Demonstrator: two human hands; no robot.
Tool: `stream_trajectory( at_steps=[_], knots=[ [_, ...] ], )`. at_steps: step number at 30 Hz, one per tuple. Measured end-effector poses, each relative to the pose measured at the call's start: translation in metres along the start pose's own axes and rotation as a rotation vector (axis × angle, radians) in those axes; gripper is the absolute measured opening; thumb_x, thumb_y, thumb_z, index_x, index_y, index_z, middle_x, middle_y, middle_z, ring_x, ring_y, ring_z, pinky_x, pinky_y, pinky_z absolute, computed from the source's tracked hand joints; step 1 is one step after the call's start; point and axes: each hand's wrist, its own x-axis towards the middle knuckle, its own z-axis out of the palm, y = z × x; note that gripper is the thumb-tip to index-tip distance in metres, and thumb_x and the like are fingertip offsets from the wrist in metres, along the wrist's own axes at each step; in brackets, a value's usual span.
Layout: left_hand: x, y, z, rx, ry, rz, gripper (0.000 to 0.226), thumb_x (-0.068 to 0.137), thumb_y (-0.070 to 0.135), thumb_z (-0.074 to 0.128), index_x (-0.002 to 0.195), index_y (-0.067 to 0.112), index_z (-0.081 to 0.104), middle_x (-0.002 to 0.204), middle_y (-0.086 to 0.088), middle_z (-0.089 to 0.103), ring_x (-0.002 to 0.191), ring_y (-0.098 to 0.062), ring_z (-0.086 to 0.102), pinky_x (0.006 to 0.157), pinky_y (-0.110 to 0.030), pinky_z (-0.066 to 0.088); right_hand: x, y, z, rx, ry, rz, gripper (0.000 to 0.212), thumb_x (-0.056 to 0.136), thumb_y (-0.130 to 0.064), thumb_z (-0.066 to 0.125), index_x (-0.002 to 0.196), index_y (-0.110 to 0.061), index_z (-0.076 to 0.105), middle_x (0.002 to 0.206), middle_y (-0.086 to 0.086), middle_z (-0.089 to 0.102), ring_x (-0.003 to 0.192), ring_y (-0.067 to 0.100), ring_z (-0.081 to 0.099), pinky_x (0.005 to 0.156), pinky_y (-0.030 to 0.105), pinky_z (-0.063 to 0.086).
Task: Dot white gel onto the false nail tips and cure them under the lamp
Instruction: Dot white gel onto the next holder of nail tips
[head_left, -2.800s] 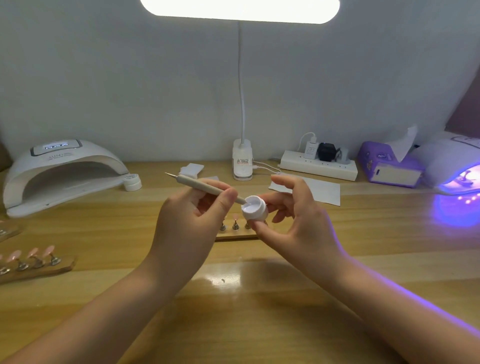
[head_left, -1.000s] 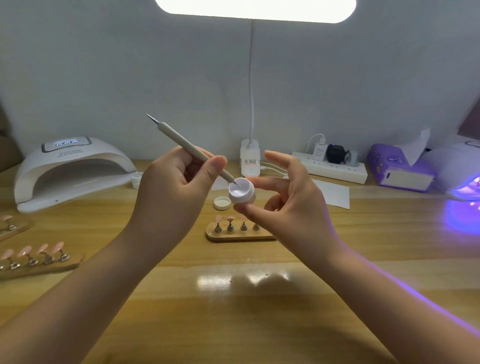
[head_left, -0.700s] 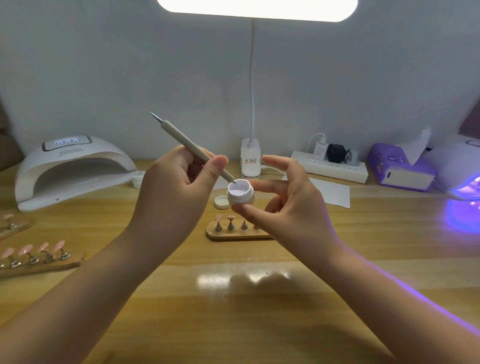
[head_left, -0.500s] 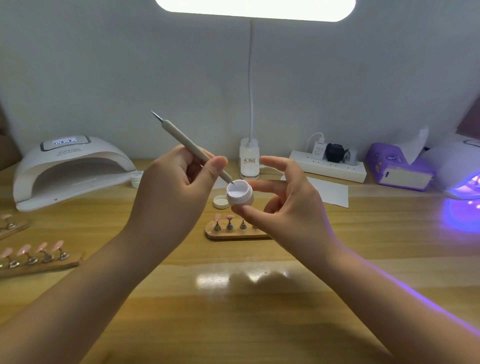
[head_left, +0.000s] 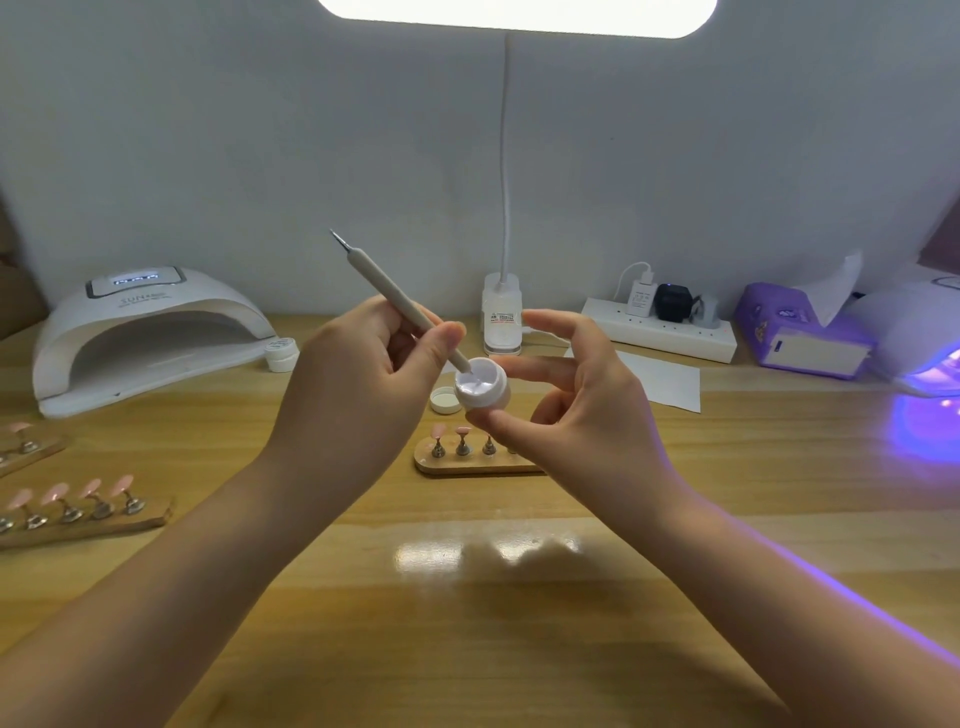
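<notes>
My left hand (head_left: 363, 384) grips a grey dotting pen (head_left: 387, 291), its lower tip dipped in the white gel of a small open jar (head_left: 483, 389). My right hand (head_left: 582, 410) pinches that jar between thumb and fingers, tilted toward me, above the desk. Below it a wooden holder (head_left: 467, 462) carries pink false nail tips on metal stands; its right end is hidden by my hand. The jar's white lid (head_left: 445, 400) lies on the desk just behind. A white curing lamp (head_left: 145, 332) stands at the back left.
Two more wooden holders with pink tips (head_left: 78, 512) lie at the left edge. A second lamp (head_left: 919, 338) glows purple at the far right, next to a purple tissue box (head_left: 800, 338). A power strip (head_left: 660, 332), desk-lamp base (head_left: 501, 322), white paper (head_left: 665, 382) and another small jar (head_left: 282, 353) line the back.
Both hands rose from low over the holder earlier. The pen has stayed angled into the jar, with its tip shifting slightly in the gel.
</notes>
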Motion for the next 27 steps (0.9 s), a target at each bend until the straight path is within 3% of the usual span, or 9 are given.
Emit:
stream_trajectory(
  at_steps=[17, 22, 27],
  knots=[
    [0.0014, 0.0014, -0.0006, 0.001, 0.010, -0.023, 0.014, 0.091, 0.037, 0.059, 0.085, 0.024, 0.061, 0.058, 0.008, 0.050, 0.053, 0.001, 0.048, 0.049, -0.010, 0.039, -0.0005, 0.0014, 0.0003, -0.011, -0.004, 0.004, 0.076, 0.068, -0.031, 0.085, 0.132, -0.024, 0.043, 0.108, -0.013, 0.070, 0.057, 0.013, 0.064, 0.063, 0.036, 0.057],
    [0.0064, -0.0005, -0.0055, -0.187, 0.058, -0.180, 0.023, 0.089, 0.044, 0.061, 0.080, 0.024, 0.066, 0.043, 0.015, 0.043, 0.039, -0.001, 0.038, 0.040, -0.012, 0.031, -0.0010, 0.0020, 0.0002, -0.007, -0.006, 0.015, 0.075, 0.069, -0.032, 0.084, 0.131, -0.025, 0.043, 0.108, -0.013, 0.070, 0.057, 0.014, 0.063, 0.064, 0.038, 0.057],
    [0.0088, -0.0011, -0.0077, -0.390, 0.030, -0.318, 0.023, 0.088, 0.039, 0.063, 0.080, 0.019, 0.069, 0.042, 0.020, 0.046, 0.039, 0.002, 0.045, 0.051, -0.025, 0.032, -0.0005, 0.0018, -0.0001, -0.010, -0.009, 0.019, 0.075, 0.069, -0.034, 0.084, 0.131, -0.026, 0.042, 0.109, -0.013, 0.070, 0.059, 0.015, 0.064, 0.065, 0.039, 0.057]
  ],
)
